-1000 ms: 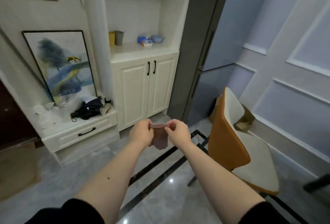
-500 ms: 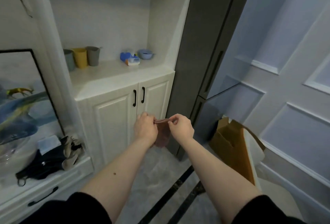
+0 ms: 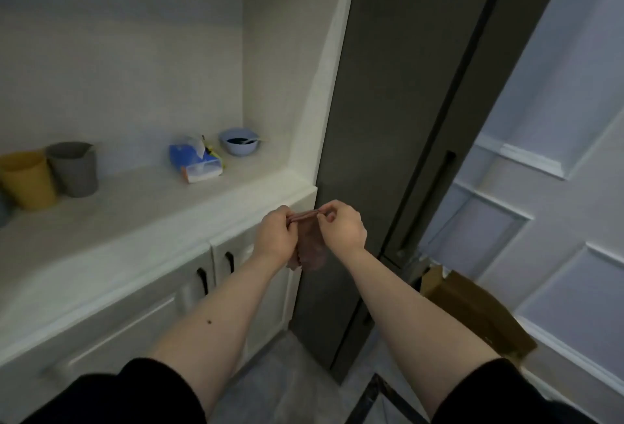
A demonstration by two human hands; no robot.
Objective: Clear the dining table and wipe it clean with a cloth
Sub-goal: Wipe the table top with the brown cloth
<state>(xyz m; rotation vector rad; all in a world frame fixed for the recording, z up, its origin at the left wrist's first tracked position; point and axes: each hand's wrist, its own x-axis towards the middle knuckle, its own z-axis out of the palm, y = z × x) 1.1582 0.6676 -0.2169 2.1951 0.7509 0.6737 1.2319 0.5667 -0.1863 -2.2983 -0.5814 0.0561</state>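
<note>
Since a second ago my view has swung left and closed in: the orange chair and the painting have dropped out, and the cabinet counter (image 3: pixel 141 221) now fills the left of the frame, while my hands have kept their pinch unchanged.

The cloth (image 3: pixel 309 244), a small reddish-brown piece, hangs in the air in front of the cabinet's right edge. My left hand (image 3: pixel 275 237) pinches its top edge at one end and my right hand (image 3: pixel 342 226) pinches the other, fingers curled in, so the top edge is stretched between them and the rest droops below. It touches neither counter nor doors.

Around it: a blue tissue pack (image 3: pixel 196 161) and a pale blue bowl (image 3: pixel 239 141) stand toward the back right of the counter, a grey cup (image 3: pixel 72 168) and a yellow cup (image 3: pixel 27 178) at the far left. A tall dark door (image 3: pixel 388 119) rises just right of the cabinet, with a cardboard box (image 3: pixel 472 308) on the floor beyond it.

As for progress, I judge only that the cloth is in hand; the dining table is nowhere in view, so I cannot say whether it is cleared or wiped. I would guess wiping has yet to begin.

Hard to read: whether the cloth is damp or folded double, what the bowl holds, and the object cut off at the left edge beside the yellow cup.
</note>
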